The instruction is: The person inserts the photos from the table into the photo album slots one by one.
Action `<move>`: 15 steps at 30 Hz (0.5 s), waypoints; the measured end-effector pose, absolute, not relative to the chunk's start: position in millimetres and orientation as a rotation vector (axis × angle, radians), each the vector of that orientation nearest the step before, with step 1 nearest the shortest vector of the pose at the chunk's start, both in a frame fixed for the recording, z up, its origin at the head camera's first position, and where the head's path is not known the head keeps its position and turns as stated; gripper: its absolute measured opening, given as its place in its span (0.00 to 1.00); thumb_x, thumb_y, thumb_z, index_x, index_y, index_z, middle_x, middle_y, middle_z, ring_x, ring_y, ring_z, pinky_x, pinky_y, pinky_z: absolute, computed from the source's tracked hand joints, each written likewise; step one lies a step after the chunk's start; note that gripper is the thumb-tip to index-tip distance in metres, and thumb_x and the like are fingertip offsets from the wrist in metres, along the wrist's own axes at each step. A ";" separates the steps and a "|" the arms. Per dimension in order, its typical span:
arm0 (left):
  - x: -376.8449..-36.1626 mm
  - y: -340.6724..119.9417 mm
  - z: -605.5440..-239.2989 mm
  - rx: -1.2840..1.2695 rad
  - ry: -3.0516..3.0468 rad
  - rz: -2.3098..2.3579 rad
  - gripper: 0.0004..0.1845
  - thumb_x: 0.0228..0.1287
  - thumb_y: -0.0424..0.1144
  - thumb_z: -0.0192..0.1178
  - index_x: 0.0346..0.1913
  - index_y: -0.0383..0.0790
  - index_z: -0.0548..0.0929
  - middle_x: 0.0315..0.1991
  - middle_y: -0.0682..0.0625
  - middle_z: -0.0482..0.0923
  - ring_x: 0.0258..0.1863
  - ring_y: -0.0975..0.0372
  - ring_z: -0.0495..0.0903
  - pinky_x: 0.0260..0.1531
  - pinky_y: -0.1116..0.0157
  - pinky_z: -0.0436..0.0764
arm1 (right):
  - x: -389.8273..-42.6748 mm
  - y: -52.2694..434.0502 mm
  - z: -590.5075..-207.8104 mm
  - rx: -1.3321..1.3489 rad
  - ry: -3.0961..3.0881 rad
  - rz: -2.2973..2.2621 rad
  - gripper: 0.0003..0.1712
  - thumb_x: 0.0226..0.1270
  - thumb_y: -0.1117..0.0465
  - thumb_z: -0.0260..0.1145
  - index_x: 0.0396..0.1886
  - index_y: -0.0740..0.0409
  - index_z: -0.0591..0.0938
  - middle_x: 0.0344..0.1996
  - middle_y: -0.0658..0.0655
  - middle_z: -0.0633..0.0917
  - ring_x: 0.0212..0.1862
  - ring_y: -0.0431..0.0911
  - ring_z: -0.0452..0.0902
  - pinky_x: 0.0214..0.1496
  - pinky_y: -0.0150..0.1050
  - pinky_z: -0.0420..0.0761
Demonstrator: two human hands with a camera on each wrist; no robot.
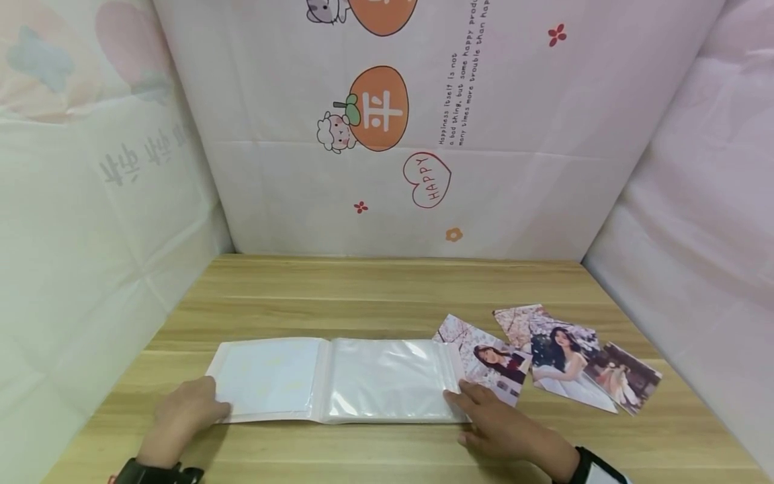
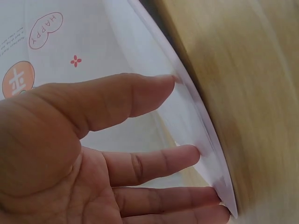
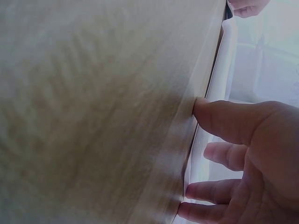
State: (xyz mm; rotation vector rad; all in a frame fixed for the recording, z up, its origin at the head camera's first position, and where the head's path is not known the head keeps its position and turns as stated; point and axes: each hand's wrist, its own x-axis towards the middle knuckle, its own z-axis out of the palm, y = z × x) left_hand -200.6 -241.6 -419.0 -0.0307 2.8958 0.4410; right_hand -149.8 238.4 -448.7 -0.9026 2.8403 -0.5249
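Below red "HAPPY" heart point(image 1: 426, 180): hands point(image 1: 186, 407) point(image 1: 498, 423) touching open album point(image 1: 381, 380).

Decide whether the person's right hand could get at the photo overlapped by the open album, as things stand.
Probably yes: the right hand touches the right edge of the album, close to the photo. The album hides part of the photo's left side, but most of it looks uncovered.
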 end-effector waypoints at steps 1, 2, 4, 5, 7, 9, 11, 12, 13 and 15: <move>-200.6 -241.4 -418.9 -0.025 2.901 0.442 0.15 0.47 0.42 0.59 0.29 0.31 0.73 0.20 0.46 0.67 0.21 0.55 0.68 0.20 0.60 0.68 | -149.9 238.3 -448.7 -0.906 2.841 -0.524 0.36 0.61 0.53 0.64 0.65 0.64 0.66 0.60 0.76 0.64 0.59 0.68 0.61 0.53 0.62 0.67; -200.5 -241.5 -419.1 -0.017 2.907 0.438 0.15 0.47 0.42 0.59 0.28 0.31 0.73 0.20 0.46 0.67 0.20 0.56 0.68 0.19 0.61 0.68 | -150.0 238.3 -448.8 -0.911 2.842 -0.523 0.36 0.61 0.52 0.64 0.65 0.64 0.66 0.60 0.76 0.64 0.59 0.68 0.61 0.53 0.62 0.67; -200.5 -241.7 -419.4 -0.011 2.911 0.435 0.15 0.48 0.42 0.59 0.29 0.30 0.73 0.20 0.46 0.67 0.20 0.55 0.68 0.18 0.61 0.68 | -150.2 238.1 -448.9 -0.922 2.847 -0.524 0.36 0.62 0.53 0.64 0.65 0.64 0.65 0.60 0.76 0.64 0.59 0.68 0.61 0.53 0.62 0.67; -200.6 -241.6 -419.7 -0.008 2.913 0.437 0.17 0.48 0.42 0.59 0.32 0.27 0.73 0.21 0.45 0.68 0.20 0.55 0.68 0.18 0.61 0.68 | -150.2 238.0 -448.9 -0.927 2.851 -0.526 0.36 0.62 0.53 0.64 0.65 0.64 0.65 0.60 0.76 0.64 0.59 0.68 0.61 0.53 0.62 0.67; -200.9 -241.4 -420.3 -0.003 2.915 0.448 0.20 0.48 0.41 0.59 0.36 0.24 0.72 0.21 0.44 0.69 0.20 0.55 0.68 0.18 0.61 0.69 | -150.0 237.7 -449.3 -0.929 2.859 -0.535 0.36 0.61 0.53 0.64 0.65 0.65 0.65 0.60 0.77 0.62 0.59 0.68 0.61 0.53 0.62 0.67; -201.0 -241.0 -421.0 0.010 2.919 0.458 0.21 0.48 0.40 0.59 0.38 0.23 0.72 0.21 0.45 0.69 0.19 0.55 0.68 0.17 0.61 0.68 | -149.5 237.4 -450.1 -0.916 2.867 -0.554 0.38 0.61 0.54 0.65 0.66 0.65 0.64 0.61 0.79 0.60 0.59 0.69 0.61 0.52 0.62 0.68; -201.1 -240.6 -421.9 0.024 2.922 0.456 0.18 0.48 0.38 0.58 0.37 0.26 0.72 0.20 0.46 0.68 0.18 0.56 0.67 0.17 0.62 0.67 | -149.1 237.2 -450.9 -0.896 2.880 -0.573 0.39 0.59 0.53 0.66 0.66 0.66 0.64 0.62 0.80 0.57 0.59 0.70 0.60 0.52 0.62 0.68; -201.2 -240.5 -422.4 0.031 2.923 0.452 0.14 0.48 0.38 0.57 0.34 0.30 0.72 0.19 0.47 0.67 0.18 0.56 0.66 0.17 0.62 0.66 | -149.0 237.3 -451.2 -0.889 2.888 -0.583 0.40 0.58 0.53 0.67 0.66 0.66 0.64 0.62 0.81 0.56 0.59 0.70 0.60 0.52 0.62 0.68; -201.2 -240.4 -422.8 0.036 2.924 0.445 0.11 0.48 0.37 0.57 0.32 0.32 0.72 0.19 0.47 0.66 0.17 0.57 0.66 0.17 0.63 0.65 | -149.1 237.5 -451.3 -0.879 2.898 -0.596 0.40 0.57 0.53 0.68 0.66 0.66 0.64 0.62 0.80 0.56 0.59 0.71 0.60 0.52 0.62 0.68; -201.4 -240.2 -423.4 0.036 2.920 0.430 0.07 0.48 0.36 0.56 0.29 0.36 0.72 0.18 0.48 0.65 0.17 0.57 0.65 0.17 0.63 0.64 | -149.9 238.9 -450.9 -0.873 2.922 -0.618 0.41 0.55 0.53 0.69 0.65 0.66 0.64 0.62 0.80 0.56 0.59 0.71 0.60 0.52 0.62 0.68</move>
